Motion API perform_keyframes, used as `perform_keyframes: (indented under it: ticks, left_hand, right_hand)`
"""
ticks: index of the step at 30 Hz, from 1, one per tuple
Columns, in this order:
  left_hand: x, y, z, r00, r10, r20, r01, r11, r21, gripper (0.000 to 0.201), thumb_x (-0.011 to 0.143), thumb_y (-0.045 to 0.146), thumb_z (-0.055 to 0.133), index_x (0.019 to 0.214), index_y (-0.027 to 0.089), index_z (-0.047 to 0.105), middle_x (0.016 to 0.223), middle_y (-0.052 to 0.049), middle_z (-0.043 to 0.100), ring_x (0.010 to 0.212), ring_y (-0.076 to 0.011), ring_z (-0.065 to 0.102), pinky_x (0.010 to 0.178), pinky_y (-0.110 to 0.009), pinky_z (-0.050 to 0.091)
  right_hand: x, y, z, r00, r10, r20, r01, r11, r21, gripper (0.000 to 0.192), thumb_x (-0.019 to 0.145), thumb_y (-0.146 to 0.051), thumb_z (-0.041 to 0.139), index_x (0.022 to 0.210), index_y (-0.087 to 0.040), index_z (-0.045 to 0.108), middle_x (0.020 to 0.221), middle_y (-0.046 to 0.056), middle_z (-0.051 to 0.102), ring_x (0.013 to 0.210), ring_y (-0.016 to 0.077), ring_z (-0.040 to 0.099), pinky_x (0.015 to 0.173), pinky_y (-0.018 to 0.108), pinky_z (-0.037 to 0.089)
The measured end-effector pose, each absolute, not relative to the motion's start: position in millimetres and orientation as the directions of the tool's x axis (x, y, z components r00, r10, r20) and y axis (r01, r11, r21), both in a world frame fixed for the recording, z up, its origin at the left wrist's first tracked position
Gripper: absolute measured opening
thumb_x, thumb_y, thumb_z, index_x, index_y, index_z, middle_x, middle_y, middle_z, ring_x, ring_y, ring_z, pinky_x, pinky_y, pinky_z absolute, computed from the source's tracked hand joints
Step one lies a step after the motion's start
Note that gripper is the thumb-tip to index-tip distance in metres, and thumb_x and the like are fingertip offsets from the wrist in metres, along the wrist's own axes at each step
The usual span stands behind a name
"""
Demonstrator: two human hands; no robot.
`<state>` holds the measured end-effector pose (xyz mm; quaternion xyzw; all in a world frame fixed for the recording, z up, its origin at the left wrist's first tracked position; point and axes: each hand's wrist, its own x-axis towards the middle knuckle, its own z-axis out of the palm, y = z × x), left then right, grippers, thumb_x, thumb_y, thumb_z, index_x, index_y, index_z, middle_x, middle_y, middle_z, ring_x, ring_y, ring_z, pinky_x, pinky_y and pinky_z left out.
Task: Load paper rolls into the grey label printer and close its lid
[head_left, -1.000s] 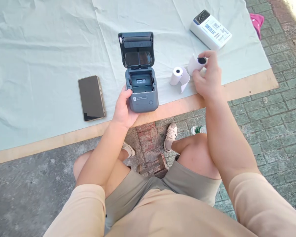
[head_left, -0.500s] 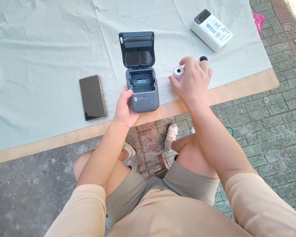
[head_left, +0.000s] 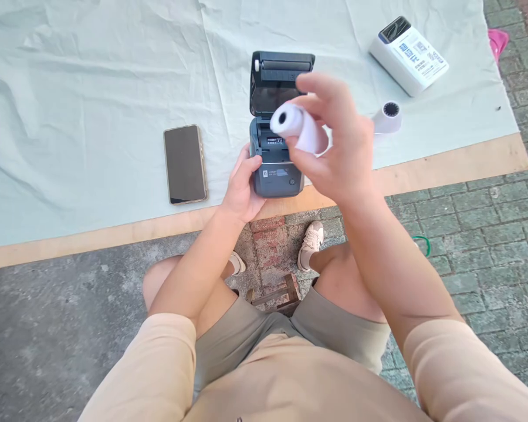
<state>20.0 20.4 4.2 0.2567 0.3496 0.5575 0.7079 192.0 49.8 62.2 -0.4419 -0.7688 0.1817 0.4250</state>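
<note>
Now right hand [head_left: 334, 146] raised above printer [head_left: 276, 158], fingers curled, pinching paper roll [head_left: 297, 126] over open bay. Left hand [head_left: 242, 190] cupped against printer's left side, gripping it. Phone [head_left: 185, 164] left of printer; second roll [head_left: 389, 116] right.

Matt grey plastic is seen on the printer [head_left: 276, 176], smooth white paper on the roll [head_left: 295, 126], creased cloth [head_left: 92, 88] over the wooden desk [head_left: 444, 167].
</note>
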Motion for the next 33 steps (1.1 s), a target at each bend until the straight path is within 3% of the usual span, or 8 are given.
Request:
perform_keyframes:
  ticks: [4,9,13,17,21,24,28,33]
  left_hand:
    - [21.9,17.6,4.5,0.117,0.972,-0.206,-0.602,0.234,0.764,0.047,0.083,0.047,0.083,0.121,0.028,0.063,0.109,-0.001,0.079,0.124,-0.0259,0.077,0.097,-0.035,0.062]
    - [24.5,15.8,3.2,0.101,0.976,-0.194,-0.581,0.216,0.785,0.054,0.075,0.050,0.091,0.117,0.030,0.063,0.102,0.000,0.074,0.126,-0.0291,0.075,0.101,-0.040,0.063]
    - [23.5,17.8,2.4,0.095,0.973,-0.212,-0.582,0.227,0.781,0.046,0.081,0.050,0.085,0.116,0.029,0.065,0.107,-0.002,0.077,0.130,-0.0310,0.074,0.099,-0.041,0.064]
    - [20.2,20.7,2.8,0.160,0.961,-0.226,-0.603,0.276,0.749,0.047,0.084,0.064,0.080,0.111,0.027,0.068,0.115,-0.005,0.081,0.131,-0.0332,0.073,0.097,-0.041,0.064]
    - [19.6,21.1,3.8,0.141,0.960,-0.243,-0.596,0.279,0.753,0.049,0.081,0.060,0.086,0.112,0.027,0.067,0.111,-0.005,0.080,0.134,-0.0332,0.072,0.099,-0.042,0.063]
    - [20.9,19.9,4.2,0.117,0.967,-0.227,-0.594,0.252,0.764,0.053,0.074,0.047,0.094,0.115,0.027,0.065,0.109,-0.004,0.079,0.136,-0.0338,0.072,0.104,-0.043,0.062]
    - [20.5,18.9,1.4,0.146,0.971,-0.190,-0.582,0.240,0.777,0.070,0.064,0.048,0.102,0.118,0.028,0.064,0.117,-0.006,0.079,0.149,-0.0397,0.065,0.114,-0.052,0.061]
    - [17.3,17.6,-4.0,0.175,0.974,-0.146,-0.540,0.218,0.813,0.082,0.058,0.050,0.106,0.125,0.029,0.063,0.123,-0.007,0.078,0.147,-0.0415,0.067,0.111,-0.053,0.065]
  right_hand:
    - [171.7,44.2,75.7,-0.272,0.915,0.298,0.771,0.393,-0.502,0.024,0.089,-0.031,0.065,0.110,-0.042,0.058,0.108,-0.002,0.083,0.100,0.0368,0.075,0.109,0.063,0.056]
    - [174.8,51.5,71.3,-0.331,0.929,0.164,0.818,0.369,-0.440,0.026,0.085,-0.017,0.065,0.103,-0.035,0.065,0.102,0.002,0.082,0.095,0.0371,0.076,0.106,0.067,0.053]
    - [178.0,52.1,65.3,-0.351,0.909,0.226,0.771,0.417,-0.481,0.026,0.089,-0.017,0.065,0.105,-0.036,0.074,0.119,0.005,0.080,0.120,0.0383,0.071,0.103,0.064,0.052]
    - [180.4,47.4,63.9,-0.419,0.867,0.270,0.702,0.498,-0.509,0.010,0.100,-0.037,0.066,0.098,-0.036,0.076,0.096,0.004,0.080,0.112,0.0368,0.069,0.107,0.066,0.047]
    - [183.4,42.7,61.6,-0.510,0.808,0.296,0.630,0.585,-0.511,0.033,0.105,-0.054,0.057,0.088,-0.034,0.076,0.101,0.004,0.083,0.109,0.0355,0.068,0.100,0.066,0.046]
    - [186.1,41.5,58.9,-0.429,0.826,0.366,0.605,0.564,-0.562,0.035,0.104,-0.054,0.054,0.080,-0.032,0.067,0.088,0.006,0.076,0.098,0.0326,0.067,0.097,0.062,0.049]
    - [189.0,44.4,57.5,-0.114,0.848,0.518,0.564,0.484,-0.669,0.043,0.104,-0.062,0.046,0.075,-0.030,0.043,0.076,0.005,0.054,0.081,0.0288,0.060,0.090,0.056,0.055]
    - [189.9,50.9,50.3,0.036,0.899,0.437,0.468,0.371,-0.802,0.031,0.096,-0.058,0.058,0.113,-0.033,0.055,0.127,0.009,0.067,0.123,0.0305,0.066,0.094,0.050,0.062]
